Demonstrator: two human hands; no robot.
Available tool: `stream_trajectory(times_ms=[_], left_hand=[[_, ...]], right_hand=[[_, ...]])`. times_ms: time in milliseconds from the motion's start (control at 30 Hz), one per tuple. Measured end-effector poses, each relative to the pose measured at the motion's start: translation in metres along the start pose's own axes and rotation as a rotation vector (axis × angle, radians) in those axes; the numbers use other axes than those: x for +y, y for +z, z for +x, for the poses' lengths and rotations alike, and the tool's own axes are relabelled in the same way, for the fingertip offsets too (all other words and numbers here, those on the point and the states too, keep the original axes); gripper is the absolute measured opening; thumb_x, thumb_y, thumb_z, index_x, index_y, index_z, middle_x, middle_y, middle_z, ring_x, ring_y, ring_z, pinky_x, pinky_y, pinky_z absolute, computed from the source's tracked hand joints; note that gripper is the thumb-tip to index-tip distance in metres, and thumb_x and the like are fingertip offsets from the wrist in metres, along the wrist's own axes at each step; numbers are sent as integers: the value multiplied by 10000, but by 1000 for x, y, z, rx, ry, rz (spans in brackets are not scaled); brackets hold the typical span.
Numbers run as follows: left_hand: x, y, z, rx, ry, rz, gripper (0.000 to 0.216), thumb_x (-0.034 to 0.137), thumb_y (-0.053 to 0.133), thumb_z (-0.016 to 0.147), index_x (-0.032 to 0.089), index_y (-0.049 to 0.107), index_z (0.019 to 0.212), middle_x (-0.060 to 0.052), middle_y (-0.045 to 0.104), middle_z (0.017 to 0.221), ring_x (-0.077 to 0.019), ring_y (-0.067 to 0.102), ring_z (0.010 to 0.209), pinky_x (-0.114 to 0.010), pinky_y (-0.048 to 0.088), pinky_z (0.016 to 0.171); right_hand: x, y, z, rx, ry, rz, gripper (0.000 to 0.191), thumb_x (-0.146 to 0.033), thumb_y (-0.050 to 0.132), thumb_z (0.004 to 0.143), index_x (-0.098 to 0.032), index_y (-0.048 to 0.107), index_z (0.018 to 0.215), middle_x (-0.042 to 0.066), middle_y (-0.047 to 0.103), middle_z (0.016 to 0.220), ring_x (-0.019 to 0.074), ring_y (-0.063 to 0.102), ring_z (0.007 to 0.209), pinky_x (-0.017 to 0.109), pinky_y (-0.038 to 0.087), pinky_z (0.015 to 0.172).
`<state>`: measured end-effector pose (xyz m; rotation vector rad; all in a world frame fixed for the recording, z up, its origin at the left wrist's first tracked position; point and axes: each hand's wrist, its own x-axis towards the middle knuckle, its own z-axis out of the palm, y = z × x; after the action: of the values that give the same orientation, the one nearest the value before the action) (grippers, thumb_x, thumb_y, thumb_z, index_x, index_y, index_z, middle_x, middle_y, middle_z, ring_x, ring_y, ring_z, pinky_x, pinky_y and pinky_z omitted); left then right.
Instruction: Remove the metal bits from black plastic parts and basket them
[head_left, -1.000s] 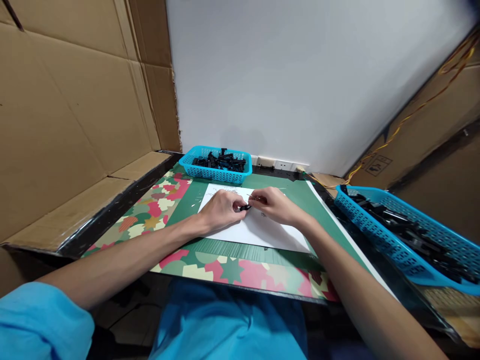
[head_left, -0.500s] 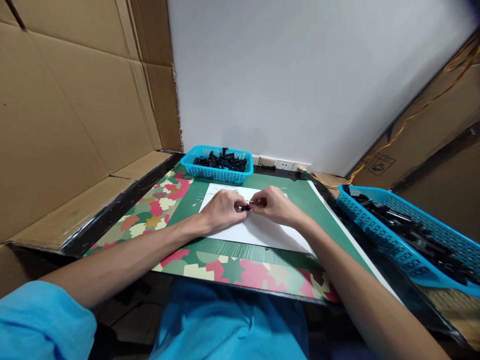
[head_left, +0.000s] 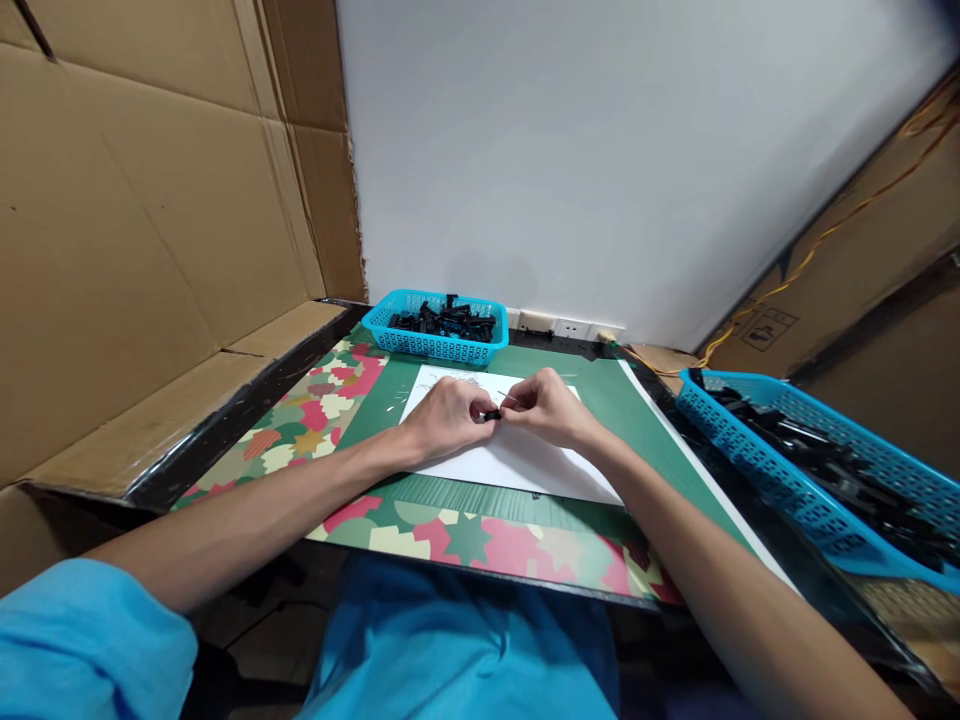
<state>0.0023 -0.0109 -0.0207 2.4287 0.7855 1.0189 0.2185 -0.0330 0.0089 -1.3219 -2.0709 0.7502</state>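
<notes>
Over a white sheet [head_left: 540, 470], my left hand [head_left: 450, 415] is closed on a small black plastic part [head_left: 492, 415], with thumb and forefinger at its edge. My right hand [head_left: 547, 408] is pinched on a thin, pale, pin-like piece [head_left: 508, 398], whose exact kind is too small to tell. The fingertips of both hands almost meet at the black part. Near the sheet's upper left, a cluster of small thin bits [head_left: 454, 378] lies partly behind my left hand.
A blue basket [head_left: 435, 347] of black plastic parts stands at the back of the green patterned mat [head_left: 592, 362]. Another blue basket [head_left: 757, 470] with black pieces is at the right. Cardboard [head_left: 165, 220] walls the left side; sockets [head_left: 571, 328] line the back wall.
The fingers of my right hand have shifted slightly, and the thin piece now tilts more steeply above the black part. My left hand stays nearly still.
</notes>
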Motion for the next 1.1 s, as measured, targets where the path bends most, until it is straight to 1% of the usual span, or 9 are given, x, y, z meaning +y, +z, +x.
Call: stream_trajectory(times_ms=[200, 300, 400, 500, 633, 767, 867, 933, 1100], left_hand=[[1, -1, 0, -4, -17, -6, 118, 189, 664, 791, 139, 760, 745, -53, 702, 674, -152, 571, 637, -297, 442, 616], [1, -2, 0, -11, -21, -8, 116, 175, 663, 776, 131, 766, 745, -60, 701, 670, -152, 568, 638, -299, 445, 613], [1, -3, 1, -15, -32, -15, 125, 178, 661, 768, 133, 777, 754, -59, 704, 670, -155, 571, 637, -301, 452, 613], [0, -4, 2, -19, -37, -25, 134, 190, 665, 768, 137, 788, 766, -58, 709, 672, -157, 579, 636, -300, 458, 613], [0, -3, 2, -10, -34, -20, 140, 191, 657, 775, 137, 785, 754, -55, 702, 664, -149, 570, 622, -293, 438, 595], [0, -3, 1, -10, -27, -8, 142, 197, 651, 785, 143, 774, 738, -45, 685, 644, -144, 555, 611, -289, 406, 577], [0, -3, 2, -21, -26, -16, 150, 209, 652, 797, 142, 780, 757, -49, 694, 656, -143, 556, 609, -289, 404, 578], [0, -4, 2, -24, -27, -25, 153, 222, 659, 802, 141, 786, 774, -57, 707, 672, -148, 566, 617, -295, 419, 590], [0, -3, 2, -11, -35, -27, 152, 242, 673, 802, 141, 787, 796, -70, 724, 695, -164, 587, 643, -304, 445, 612]], right_hand=[[9, 2, -1, -25, -65, -6, 172, -235, 616, 787, -133, 695, 672, -26, 414, 621, 115, 314, 632, 302, 207, 583], [9, 2, -2, -14, -127, -90, 190, -201, 603, 798, -150, 619, 616, -34, 374, 626, 117, 270, 644, 317, 201, 604], [6, 1, -3, -17, -181, -181, 273, -180, 575, 833, -179, 501, 570, -33, 347, 634, 130, 247, 662, 329, 207, 618], [1, 0, -3, -27, -206, -268, 295, -170, 559, 855, -192, 469, 575, -26, 367, 638, 140, 247, 664, 333, 221, 628], [-3, -2, -4, -32, -221, -342, 254, -138, 547, 861, -193, 530, 614, -23, 388, 640, 143, 248, 656, 332, 233, 634], [-3, -9, -6, -50, -176, -359, 171, -125, 562, 857, -195, 683, 759, -21, 422, 645, 144, 263, 644, 329, 238, 624], [-2, -14, -8, -76, -147, -342, 178, -170, 577, 894, -195, 752, 870, -24, 437, 650, 141, 287, 636, 326, 253, 626], [-1, -16, -8, -80, -144, -324, 183, -200, 582, 918, -188, 761, 879, -25, 428, 651, 139, 290, 640, 324, 258, 626], [-1, -14, -4, -45, -142, -270, 256, -283, 591, 965, -172, 679, 752, -14, 425, 662, 140, 285, 666, 314, 239, 611]])
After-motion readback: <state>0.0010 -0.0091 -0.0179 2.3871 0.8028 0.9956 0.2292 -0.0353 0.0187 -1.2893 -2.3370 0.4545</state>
